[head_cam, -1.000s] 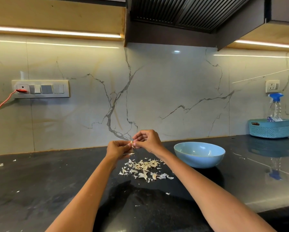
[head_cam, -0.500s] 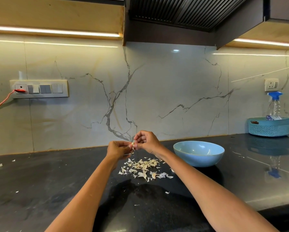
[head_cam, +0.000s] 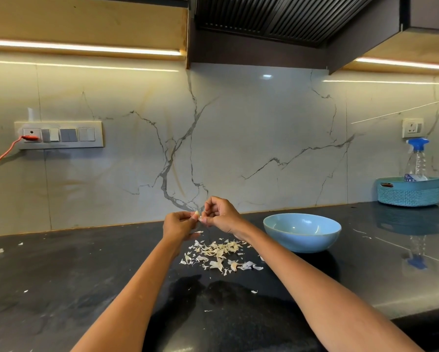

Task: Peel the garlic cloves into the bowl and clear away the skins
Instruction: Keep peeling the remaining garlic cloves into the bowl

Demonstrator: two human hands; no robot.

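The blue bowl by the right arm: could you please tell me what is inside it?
The blue bowl shows only bare inner wall; its near rim hides the bottom, so any cloves there cannot be seen.

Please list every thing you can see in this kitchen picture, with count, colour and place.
garlic clove: one, pale, pinched between both hands
skins: one pile, whitish, counter below the hands
bowl: one, light blue, right of the pile
basket: one, teal, far right
spray bottle: one, clear with blue head, inside the basket
switch panel: one, white, left wall
cable: one, orange, plugged into the panel
left hand; right hand: above the counter
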